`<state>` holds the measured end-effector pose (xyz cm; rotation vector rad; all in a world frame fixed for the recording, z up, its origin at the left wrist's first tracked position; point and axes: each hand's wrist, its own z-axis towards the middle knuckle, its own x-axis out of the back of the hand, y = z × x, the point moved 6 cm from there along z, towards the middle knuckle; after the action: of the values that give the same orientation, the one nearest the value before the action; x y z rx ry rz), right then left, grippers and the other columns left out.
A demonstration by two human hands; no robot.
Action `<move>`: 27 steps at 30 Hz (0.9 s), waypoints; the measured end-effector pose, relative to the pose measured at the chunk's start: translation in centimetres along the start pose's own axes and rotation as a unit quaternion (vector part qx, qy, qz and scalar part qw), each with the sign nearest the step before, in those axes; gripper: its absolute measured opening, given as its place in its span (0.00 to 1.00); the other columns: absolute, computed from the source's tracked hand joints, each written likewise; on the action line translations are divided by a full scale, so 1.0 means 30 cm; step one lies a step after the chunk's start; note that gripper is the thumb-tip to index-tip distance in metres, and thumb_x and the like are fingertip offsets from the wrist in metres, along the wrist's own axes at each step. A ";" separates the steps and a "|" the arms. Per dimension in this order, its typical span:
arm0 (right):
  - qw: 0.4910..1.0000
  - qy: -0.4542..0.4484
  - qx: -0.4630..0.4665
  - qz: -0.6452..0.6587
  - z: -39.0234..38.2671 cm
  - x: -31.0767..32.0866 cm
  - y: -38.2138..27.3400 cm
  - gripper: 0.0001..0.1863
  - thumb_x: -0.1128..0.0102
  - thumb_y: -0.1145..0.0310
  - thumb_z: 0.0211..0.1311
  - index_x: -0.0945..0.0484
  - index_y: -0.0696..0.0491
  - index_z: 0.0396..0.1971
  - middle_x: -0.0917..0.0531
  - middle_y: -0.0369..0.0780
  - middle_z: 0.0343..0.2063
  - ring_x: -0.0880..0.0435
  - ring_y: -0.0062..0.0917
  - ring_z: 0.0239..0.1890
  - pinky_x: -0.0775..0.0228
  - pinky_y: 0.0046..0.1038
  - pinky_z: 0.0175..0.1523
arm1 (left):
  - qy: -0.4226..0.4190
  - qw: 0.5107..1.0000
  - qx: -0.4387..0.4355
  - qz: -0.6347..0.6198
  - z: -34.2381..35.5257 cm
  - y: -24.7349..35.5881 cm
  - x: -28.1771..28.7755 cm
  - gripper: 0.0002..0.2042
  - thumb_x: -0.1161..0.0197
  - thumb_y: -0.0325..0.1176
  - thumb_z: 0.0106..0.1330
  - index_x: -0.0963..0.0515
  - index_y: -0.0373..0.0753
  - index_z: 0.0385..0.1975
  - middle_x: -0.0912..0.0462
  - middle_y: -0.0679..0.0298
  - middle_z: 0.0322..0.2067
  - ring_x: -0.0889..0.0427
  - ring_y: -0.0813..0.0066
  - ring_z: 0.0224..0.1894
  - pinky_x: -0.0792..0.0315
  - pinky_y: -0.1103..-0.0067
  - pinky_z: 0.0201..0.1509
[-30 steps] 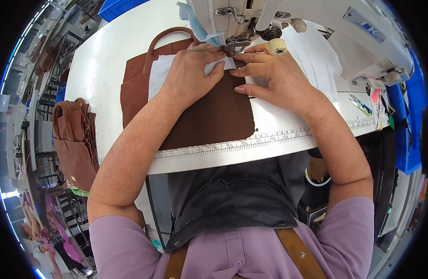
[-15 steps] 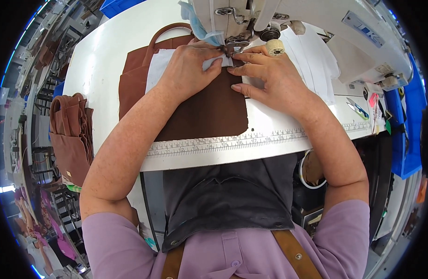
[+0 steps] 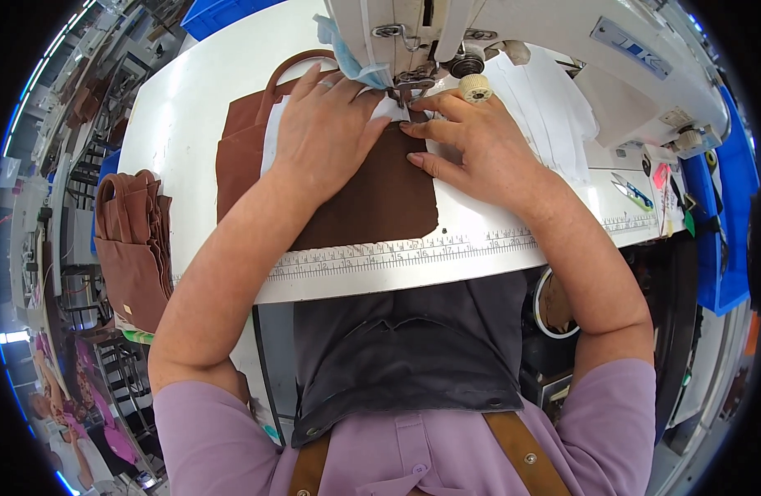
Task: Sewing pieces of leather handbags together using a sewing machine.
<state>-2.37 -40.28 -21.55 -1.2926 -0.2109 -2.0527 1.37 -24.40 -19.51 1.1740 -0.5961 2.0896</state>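
Under the needle area of a white sewing machine (image 3: 546, 50) lies a dark brown fabric panel (image 3: 372, 202) with a white sheet (image 3: 272, 136) over part of it. Reddish-brown pieces with a looped handle (image 3: 240, 124) show at its left. My left hand (image 3: 327, 136) lies flat on the white sheet and the brown fabric, fingers stretched out left of the presser foot (image 3: 404, 93). On the right, my right hand (image 3: 476, 145) has its fingers spread, the tips touching the panel's right edge by the foot. Beneath the left fingers, part of the sheet is hidden.
Folded brown bags (image 3: 131, 256) hang at the table's left edge. A ruler strip (image 3: 397, 258) runs along the front edge. White sheets (image 3: 542, 107) lie behind my right hand. Snips (image 3: 633, 192) rest at the right, near a blue bin (image 3: 732, 248).
My left hand has flattened and stretched its fingers forward over the white sheet. My right hand stays at the panel's right edge, almost unmoved. The whole view has shifted slightly.
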 end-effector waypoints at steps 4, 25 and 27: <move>1.000 -0.001 0.003 -0.008 0.002 0.004 0.003 0.16 0.32 0.54 0.58 0.11 0.47 0.42 0.15 0.37 0.44 0.21 0.32 0.50 0.33 0.36 0.58 | -0.058 0.997 -0.029 -0.029 -0.070 0.094 0.012 0.16 0.35 0.34 0.66 0.18 0.36 0.51 0.19 0.60 0.56 0.23 0.60 0.59 0.34 0.59 0.66; 0.998 0.015 0.001 -0.061 0.018 -0.001 -0.004 0.20 0.34 0.54 0.61 0.13 0.53 0.44 0.17 0.39 0.37 0.21 0.32 0.46 0.32 0.36 0.54 | -0.081 0.970 -0.026 -0.228 -0.037 -0.064 -0.078 0.18 0.37 0.32 0.66 0.19 0.38 0.56 0.20 0.55 0.58 0.23 0.55 0.63 0.36 0.60 0.73; 0.998 0.018 -0.002 -0.054 0.017 0.002 -0.002 0.19 0.34 0.54 0.61 0.13 0.54 0.44 0.16 0.39 0.37 0.21 0.32 0.47 0.31 0.36 0.53 | -0.092 0.973 -0.048 -0.209 -0.028 -0.085 -0.077 0.18 0.37 0.32 0.66 0.19 0.40 0.56 0.20 0.55 0.58 0.23 0.53 0.61 0.34 0.61 0.71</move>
<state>-2.04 -40.02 -21.24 -1.2711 -0.2649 -2.1670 3.64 -22.87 -21.75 1.3166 -0.4769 1.5953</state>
